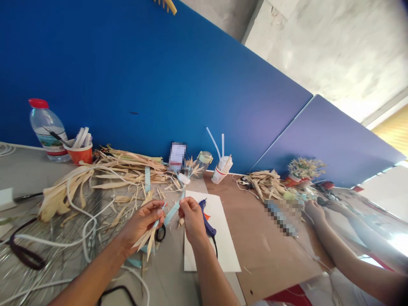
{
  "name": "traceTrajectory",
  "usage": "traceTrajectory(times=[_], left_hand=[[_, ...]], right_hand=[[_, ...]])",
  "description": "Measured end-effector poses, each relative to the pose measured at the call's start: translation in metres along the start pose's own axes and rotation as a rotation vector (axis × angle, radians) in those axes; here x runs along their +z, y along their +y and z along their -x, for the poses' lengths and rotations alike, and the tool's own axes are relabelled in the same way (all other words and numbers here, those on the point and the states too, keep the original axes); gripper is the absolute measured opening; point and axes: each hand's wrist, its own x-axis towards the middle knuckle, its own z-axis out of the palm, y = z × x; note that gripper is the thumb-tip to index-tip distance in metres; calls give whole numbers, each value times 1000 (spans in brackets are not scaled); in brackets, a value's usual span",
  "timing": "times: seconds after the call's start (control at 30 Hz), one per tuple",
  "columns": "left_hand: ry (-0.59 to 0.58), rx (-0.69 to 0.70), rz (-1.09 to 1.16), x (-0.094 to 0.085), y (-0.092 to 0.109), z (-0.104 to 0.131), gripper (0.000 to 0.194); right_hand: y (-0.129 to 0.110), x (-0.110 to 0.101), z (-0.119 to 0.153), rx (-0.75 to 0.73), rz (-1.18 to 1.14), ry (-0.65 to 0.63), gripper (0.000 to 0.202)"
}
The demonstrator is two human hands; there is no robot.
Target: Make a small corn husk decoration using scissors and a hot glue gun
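My left hand (147, 219) is closed around a small bunch of dry corn husk pieces (149, 243), their pale tips pointing down toward me. A light blue strip (172, 213) runs from the bunch to my right hand (192, 217), which pinches it between thumb and fingers. Just below my left fingers a black loop handle (161, 233) shows, the rest of it hidden. Beside my right hand, a dark blue glue gun (209, 224) lies on a white sheet (225, 250), its cord trailing toward me.
Corn husks (134, 165) and white cables (86, 229) spread over the left side. Along the blue partition (153, 76) stand a water bottle (49, 131), an orange cup (79, 154), a phone (177, 156), a jar (203, 161) and a white cup (219, 174). Another person's arms (338, 242) reach in at right.
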Motion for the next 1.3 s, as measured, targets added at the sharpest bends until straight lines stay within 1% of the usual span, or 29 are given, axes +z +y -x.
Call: traceTrajectory(times=[0.03, 0.1, 0.2, 0.27, 0.33, 0.43, 0.53, 0.67, 0.73, 0.8, 1.0, 1.13, 1.3], left_hand=[[7, -1, -14, 1, 1, 1, 30], [20, -4, -41, 3, 2, 2, 31], [41, -10, -85, 3, 2, 2, 35], [40, 2, -134, 3, 1, 1, 40], [31, 33, -204, 2, 0, 0, 45], [43, 95, -319, 5, -2, -1, 52], [59, 141, -365, 10, -3, 1, 54], [24, 97, -385, 12, -3, 3, 57], [3, 63, -378, 11, -3, 4, 56], [-16, 29, -330, 10, -2, 4, 56], [-81, -93, -108, 5, -1, 5, 62], [-78, -110, -31, 4, -3, 6, 63], [-84, -102, -17, 4, -3, 7, 60]], right_hand=[[0, 0, 0, -22, 17, 15, 16], [0, 2, 2, -39, 35, -5, 12], [-2, 5, 5, -40, 25, -85, 17], [-3, 6, 7, -53, 17, -113, 25], [-3, 8, 8, -52, 32, -127, 24], [-2, 11, 10, 24, 27, -171, 17], [0, 13, 10, 122, -36, -230, 18], [-2, 11, 10, 260, -161, -309, 21], [-3, 10, 10, 292, -203, -359, 24], [-4, 9, 11, 288, -218, -403, 25], [-6, 9, 11, 180, -172, -455, 24], [-6, 8, 12, 162, -187, -504, 26], [-7, 9, 13, 163, -246, -529, 21]])
